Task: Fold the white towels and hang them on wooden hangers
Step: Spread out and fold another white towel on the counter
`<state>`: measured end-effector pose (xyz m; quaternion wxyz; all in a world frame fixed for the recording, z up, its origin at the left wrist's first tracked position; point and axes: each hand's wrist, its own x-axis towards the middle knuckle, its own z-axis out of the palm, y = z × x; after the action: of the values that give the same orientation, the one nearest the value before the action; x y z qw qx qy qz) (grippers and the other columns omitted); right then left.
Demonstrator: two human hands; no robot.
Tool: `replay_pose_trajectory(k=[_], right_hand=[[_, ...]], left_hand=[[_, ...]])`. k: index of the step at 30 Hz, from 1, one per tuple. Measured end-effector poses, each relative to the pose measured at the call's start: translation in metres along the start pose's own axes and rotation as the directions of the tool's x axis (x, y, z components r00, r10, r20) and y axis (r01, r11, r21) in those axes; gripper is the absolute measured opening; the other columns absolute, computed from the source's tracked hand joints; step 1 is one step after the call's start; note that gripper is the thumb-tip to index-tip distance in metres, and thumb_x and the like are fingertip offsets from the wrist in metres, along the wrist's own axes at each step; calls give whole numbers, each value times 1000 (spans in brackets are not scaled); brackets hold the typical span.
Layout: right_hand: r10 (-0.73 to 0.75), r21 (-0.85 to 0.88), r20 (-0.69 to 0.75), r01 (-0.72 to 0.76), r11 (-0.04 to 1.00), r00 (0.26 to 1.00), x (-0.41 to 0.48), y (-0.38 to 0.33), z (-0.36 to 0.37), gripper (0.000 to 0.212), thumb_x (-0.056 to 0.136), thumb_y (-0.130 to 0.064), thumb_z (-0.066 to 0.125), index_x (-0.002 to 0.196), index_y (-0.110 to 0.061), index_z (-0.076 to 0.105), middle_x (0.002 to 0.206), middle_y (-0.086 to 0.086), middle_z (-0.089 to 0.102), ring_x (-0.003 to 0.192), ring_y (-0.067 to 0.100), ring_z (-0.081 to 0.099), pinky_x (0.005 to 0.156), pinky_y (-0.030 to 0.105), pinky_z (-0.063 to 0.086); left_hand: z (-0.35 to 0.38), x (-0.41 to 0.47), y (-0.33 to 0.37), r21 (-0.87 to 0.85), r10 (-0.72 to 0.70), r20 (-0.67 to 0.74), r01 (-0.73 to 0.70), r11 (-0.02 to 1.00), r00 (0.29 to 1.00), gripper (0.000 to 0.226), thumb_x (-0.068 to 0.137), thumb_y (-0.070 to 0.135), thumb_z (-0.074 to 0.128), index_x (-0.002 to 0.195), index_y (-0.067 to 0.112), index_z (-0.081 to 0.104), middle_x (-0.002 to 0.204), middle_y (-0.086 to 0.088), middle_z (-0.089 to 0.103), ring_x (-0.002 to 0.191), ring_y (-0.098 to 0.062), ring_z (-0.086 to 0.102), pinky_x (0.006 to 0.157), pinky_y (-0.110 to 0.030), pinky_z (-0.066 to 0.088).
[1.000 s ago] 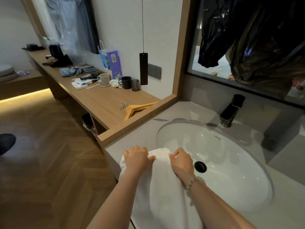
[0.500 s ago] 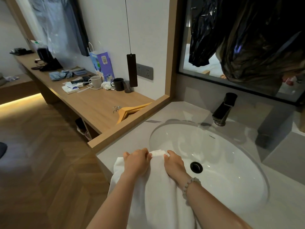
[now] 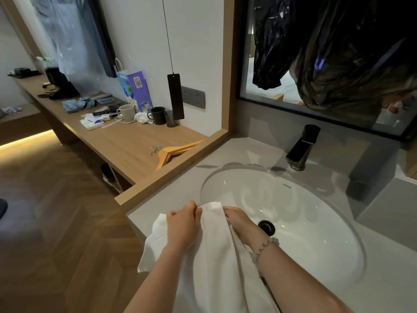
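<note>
Since a second ago the hands have drawn together: left hand [image 3: 184, 227] and right hand [image 3: 240, 222] each pinch the top edge of the towel [image 3: 212, 256], now bunched narrower. It drapes over the sink's [image 3: 304, 222] near-left rim. Hangers [image 3: 173, 152] lie on the desk [image 3: 126, 141], far left. The sink's far-rim mark is too small to read; the bag [image 3: 135, 91] bears a QR code.

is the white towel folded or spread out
Partly folded: the white towel hangs gathered lengthwise, its top edge pinched by the left hand and right hand.
</note>
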<state>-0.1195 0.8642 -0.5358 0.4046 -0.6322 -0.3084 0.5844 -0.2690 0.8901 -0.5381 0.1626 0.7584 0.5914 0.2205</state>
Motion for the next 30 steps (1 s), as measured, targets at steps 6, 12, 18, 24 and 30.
replay_pose_trajectory(k=[6, 12, 18, 24, 30], right_hand=[[-59, -37, 50, 61, 997, 997, -6, 6, -10, 11, 93, -12, 53, 96, -18, 63, 94, 5, 66, 82, 17, 60, 68, 22, 47], [-3, 173, 22, 0, 985, 1000, -8, -5, -5, 15, 77, -21, 55, 66, -16, 46, 64, 3, 42, 56, 14, 36, 53, 26, 31], [-234, -304, -172, 175, 937, 957, -21, 1, 20, 28, 88, -28, 59, 114, -19, 55, 108, -3, 61, 98, 16, 58, 86, 28, 49], [-433, -382, -304, 308, 871, 848, -31, 8, 34, 29, 97, -29, 47, 118, -15, 61, 113, 1, 64, 106, 22, 58, 92, 31, 47], [-491, -373, -345, 363, 854, 800, -54, -17, 32, 21, 96, -24, 49, 111, -15, 61, 107, 1, 64, 99, 19, 60, 87, 32, 50]], left_hand=[[4, -1, 5, -30, -48, -44, 46, 998, 998, 23, 100, 28, 35, 82, 19, 46, 71, 9, 50, 71, -18, 46, 81, -26, 21], [9, -5, 7, -28, -24, -84, 22, 999, 996, 24, 96, 28, 41, 75, 17, 44, 66, 8, 48, 67, -20, 47, 77, -27, 24], [8, -9, 10, -28, -12, -114, 9, 1000, 993, 23, 97, 27, 40, 77, 15, 45, 70, 6, 50, 66, -20, 44, 75, -26, 23], [-6, -13, 18, -108, -18, -90, 8, 994, 996, 20, 80, 38, 27, 64, 27, 30, 60, 11, 39, 57, -11, 35, 70, -26, 20], [-34, -19, 35, -88, 2, -103, -11, 996, 995, 16, 96, 28, 42, 82, 21, 44, 80, 5, 53, 74, -13, 46, 82, -25, 30]])
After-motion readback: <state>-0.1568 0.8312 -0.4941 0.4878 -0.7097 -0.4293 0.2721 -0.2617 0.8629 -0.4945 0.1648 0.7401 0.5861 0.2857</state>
